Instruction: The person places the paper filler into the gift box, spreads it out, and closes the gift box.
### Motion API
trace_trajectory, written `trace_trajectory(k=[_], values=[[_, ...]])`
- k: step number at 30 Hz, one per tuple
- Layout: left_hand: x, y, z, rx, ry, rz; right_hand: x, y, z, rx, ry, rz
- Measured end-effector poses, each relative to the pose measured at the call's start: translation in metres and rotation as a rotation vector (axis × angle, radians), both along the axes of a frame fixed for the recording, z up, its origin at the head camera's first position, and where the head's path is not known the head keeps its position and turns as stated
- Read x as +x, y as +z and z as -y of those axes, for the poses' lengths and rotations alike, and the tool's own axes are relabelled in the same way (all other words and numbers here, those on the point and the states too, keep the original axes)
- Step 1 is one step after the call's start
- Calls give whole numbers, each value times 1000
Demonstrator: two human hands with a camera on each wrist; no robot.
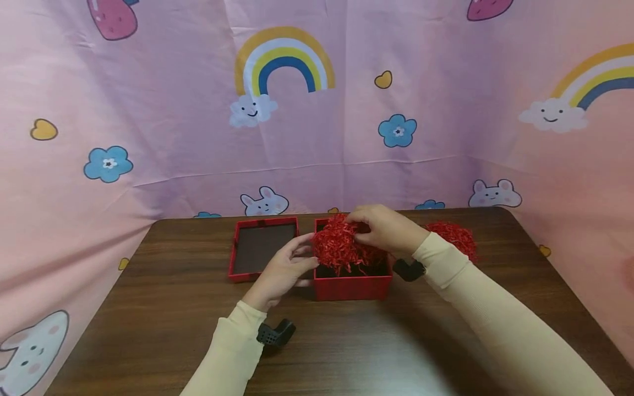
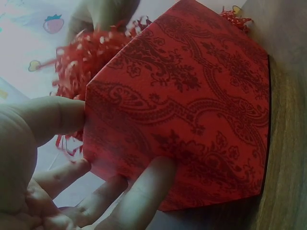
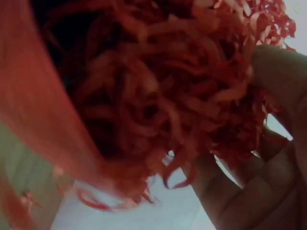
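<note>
Red paper strips [image 1: 334, 247]: middle of the frame, at the red box's [image 1: 351, 289] open top, a messy clump, no clear long way | right hand [image 1: 385, 230]: nearer, pinching them from upper right | left hand [image 1: 283, 270]: fingers spread, touching the box's left side

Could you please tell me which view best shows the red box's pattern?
The left wrist view: there the red box is close, its dark paisley print clear. The head view shows it smaller, pattern indistinct; the right wrist view, only one blurred side.
</note>
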State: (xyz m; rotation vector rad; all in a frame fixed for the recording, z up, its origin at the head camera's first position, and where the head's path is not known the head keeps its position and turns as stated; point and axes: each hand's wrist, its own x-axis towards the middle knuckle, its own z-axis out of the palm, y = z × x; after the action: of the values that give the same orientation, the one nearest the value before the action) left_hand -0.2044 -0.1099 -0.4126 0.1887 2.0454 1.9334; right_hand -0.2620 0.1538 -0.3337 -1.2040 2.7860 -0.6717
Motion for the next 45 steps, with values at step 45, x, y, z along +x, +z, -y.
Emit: trace_trajectory(k=[45], values=[[3,1,1,-42,-1,19,9,-25,-142,-11,-326,65]])
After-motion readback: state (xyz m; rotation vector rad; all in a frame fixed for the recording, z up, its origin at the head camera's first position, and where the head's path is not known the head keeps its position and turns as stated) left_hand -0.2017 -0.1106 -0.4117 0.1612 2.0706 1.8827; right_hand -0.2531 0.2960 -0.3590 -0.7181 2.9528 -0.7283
